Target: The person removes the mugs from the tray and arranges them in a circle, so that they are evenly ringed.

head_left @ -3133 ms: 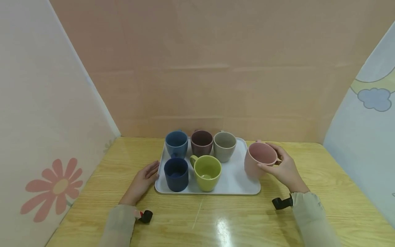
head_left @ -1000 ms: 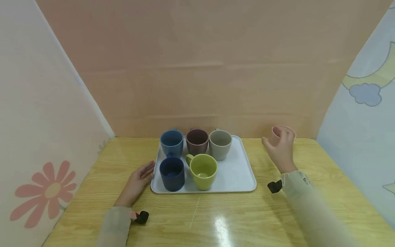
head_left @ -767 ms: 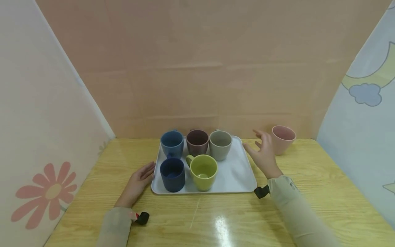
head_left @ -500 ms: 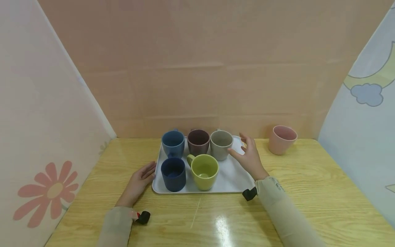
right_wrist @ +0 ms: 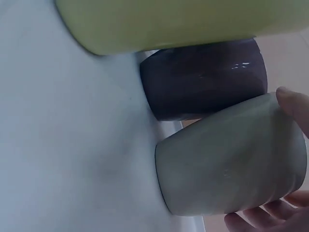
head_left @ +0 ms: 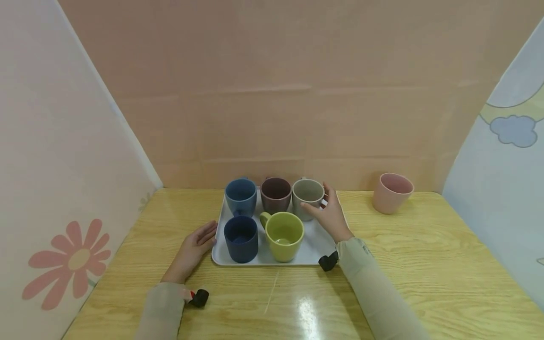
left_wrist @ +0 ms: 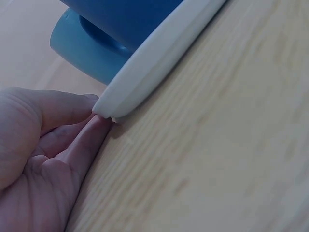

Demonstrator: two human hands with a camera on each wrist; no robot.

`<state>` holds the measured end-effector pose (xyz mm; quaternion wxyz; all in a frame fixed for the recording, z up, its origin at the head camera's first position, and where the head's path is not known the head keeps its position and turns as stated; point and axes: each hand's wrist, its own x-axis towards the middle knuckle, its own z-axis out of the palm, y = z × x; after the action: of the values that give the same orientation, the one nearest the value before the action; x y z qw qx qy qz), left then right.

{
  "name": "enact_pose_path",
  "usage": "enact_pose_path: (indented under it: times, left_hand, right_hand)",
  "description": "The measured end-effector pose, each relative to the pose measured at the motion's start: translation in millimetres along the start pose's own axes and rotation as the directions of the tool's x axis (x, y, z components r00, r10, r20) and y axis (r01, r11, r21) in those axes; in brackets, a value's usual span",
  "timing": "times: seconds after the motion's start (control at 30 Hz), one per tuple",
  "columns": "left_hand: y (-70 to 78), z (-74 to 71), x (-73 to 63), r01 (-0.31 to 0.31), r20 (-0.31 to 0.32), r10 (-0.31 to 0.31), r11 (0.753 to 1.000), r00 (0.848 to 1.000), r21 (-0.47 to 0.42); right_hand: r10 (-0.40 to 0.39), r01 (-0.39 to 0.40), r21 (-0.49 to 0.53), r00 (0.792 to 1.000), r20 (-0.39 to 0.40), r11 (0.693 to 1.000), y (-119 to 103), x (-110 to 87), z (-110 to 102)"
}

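On the white tray (head_left: 316,248) a grey mug (head_left: 303,210) stands in the back row at the right. My right hand (head_left: 331,219) holds it from the right, thumb at the near side of the rim and fingers around the far side; in the right wrist view the thumb (right_wrist: 292,107) and fingers touch opposite sides. Its base appears to be on the tray. My left hand (head_left: 191,250) is at the tray's left edge. In the left wrist view it pinches the tray's rim (left_wrist: 140,72), thumb above and a finger below.
Also on the tray are a blue mug (head_left: 241,197), a maroon mug (head_left: 276,203) touching or close beside the grey one, a navy mug (head_left: 241,245) and a yellow-green mug (head_left: 284,243). A pink mug (head_left: 388,198) stands on the wooden table (head_left: 425,264) near the back wall.
The pink mug went from the tray's right side to the table at the back right, where my right hand let it go. That hand then came left to the grey mug. My left hand stayed.
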<state>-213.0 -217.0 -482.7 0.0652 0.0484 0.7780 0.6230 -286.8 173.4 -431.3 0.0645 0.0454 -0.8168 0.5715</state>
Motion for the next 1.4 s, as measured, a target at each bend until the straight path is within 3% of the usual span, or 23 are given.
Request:
enact_pose_path:
  times: [0.33, 0.57, 0.83, 1.07, 1.4]
  left_hand:
    - [-1.5, 0.3, 0.3, -0.005, 0.002, 0.005, 1.0, 1.0, -0.013]
    - [-3.4, -1.0, 0.0, -0.005, 0.01, 0.005, 1.0, 1.0, -0.019]
    - [-5.0, -0.7, -2.0, -0.002, -0.005, 0.002, 1.0, 1.0, -0.01]
    - [-5.4, -0.3, -2.8, -0.006, 0.004, 0.006, 1.0, 1.0, -0.03]
    - [-5.8, -3.5, -5.6, 0.013, -0.013, -0.013, 1.0, 1.0, -0.004]
  right_hand:
    - [0.012, -0.013, -0.025, 0.999, -0.042, 1.0, 4, 3.2, 0]
    - [0.008, -0.012, -0.035, 0.995, -0.103, 0.999, 4, -2.1, -1]
    - [0.011, -0.017, -0.051, 0.993, -0.116, 0.999, 6, -9.5, -5]
    - [0.005, -0.018, -0.105, 0.992, -0.123, 0.994, 8, -20.7, -19]
    - [-0.075, 0.06, -0.103, 0.987, -0.144, 0.993, 11, -33.8, -54]
